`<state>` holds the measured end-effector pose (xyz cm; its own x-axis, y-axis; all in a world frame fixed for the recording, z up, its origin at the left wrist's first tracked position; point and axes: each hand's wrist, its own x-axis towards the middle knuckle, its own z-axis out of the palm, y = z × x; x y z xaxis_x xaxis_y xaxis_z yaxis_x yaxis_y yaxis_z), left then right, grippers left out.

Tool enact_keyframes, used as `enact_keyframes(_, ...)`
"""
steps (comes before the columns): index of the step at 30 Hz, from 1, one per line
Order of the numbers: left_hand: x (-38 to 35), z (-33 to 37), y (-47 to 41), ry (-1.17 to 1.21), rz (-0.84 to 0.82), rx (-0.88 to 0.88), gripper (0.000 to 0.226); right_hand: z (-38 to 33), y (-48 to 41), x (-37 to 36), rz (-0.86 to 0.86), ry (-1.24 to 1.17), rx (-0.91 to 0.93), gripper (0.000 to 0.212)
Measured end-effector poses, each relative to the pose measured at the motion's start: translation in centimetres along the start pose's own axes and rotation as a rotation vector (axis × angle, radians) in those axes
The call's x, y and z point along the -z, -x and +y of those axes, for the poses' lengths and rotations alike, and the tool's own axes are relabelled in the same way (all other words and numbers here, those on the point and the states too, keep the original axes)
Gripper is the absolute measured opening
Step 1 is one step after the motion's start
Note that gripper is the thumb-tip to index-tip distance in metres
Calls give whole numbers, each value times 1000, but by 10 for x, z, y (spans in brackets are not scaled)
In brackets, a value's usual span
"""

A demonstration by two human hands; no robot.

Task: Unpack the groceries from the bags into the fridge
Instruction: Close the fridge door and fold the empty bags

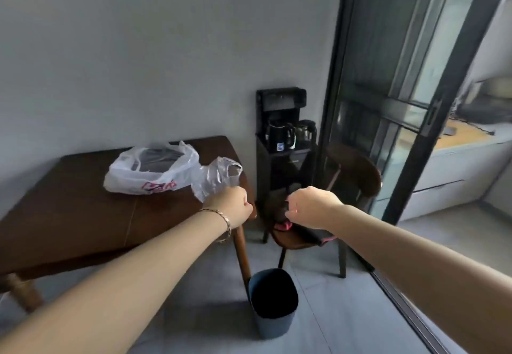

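A white plastic bag (151, 172) with red print lies open on the dark wooden table (83, 201), something dark inside it. Beside it to the right, a clear plastic bag (217, 177) rises from my left hand (231, 205), which is closed on its lower end at the table's right corner. My right hand (310, 205) hovers over the chair to the right, fingers curled shut, with nothing visibly in it. No fridge is in view.
A dark wooden chair (354, 176) with dark and pink cloth on its seat stands right of the table. A blue bin (273, 302) sits on the floor below. A black water dispenser (285, 143) with kettles stands by the wall. A sliding glass door (401, 104) is at right.
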<state>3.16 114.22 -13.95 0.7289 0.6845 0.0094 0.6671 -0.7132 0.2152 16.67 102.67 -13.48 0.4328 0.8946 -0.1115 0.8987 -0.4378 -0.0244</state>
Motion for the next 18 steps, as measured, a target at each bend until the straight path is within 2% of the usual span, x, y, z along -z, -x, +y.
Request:
enact_keyframes(5, -2, -86, -74, -27, -1, 154, 21, -44, -127, -8, 1, -30, 121, 27)
enact_keyframes(9, -3, -134, -135, 9, 8, 248, 20, -58, -223, -24, -12, -60, 136, 28)
enact_keyframes(11, -3, -161, -164, 16, 18, 293, 20, -67, -274, -32, -21, -61, 155, 40)
enact_keyframes(14, -10, -206, -203, 26, 15, 359, 17, -88, -348, -50, -38, -54, 166, 70)
enact_keyframes(18, -29, -266, -251, 43, -42, 387, 15, -118, -426, -89, 3, 236, 287, 108)
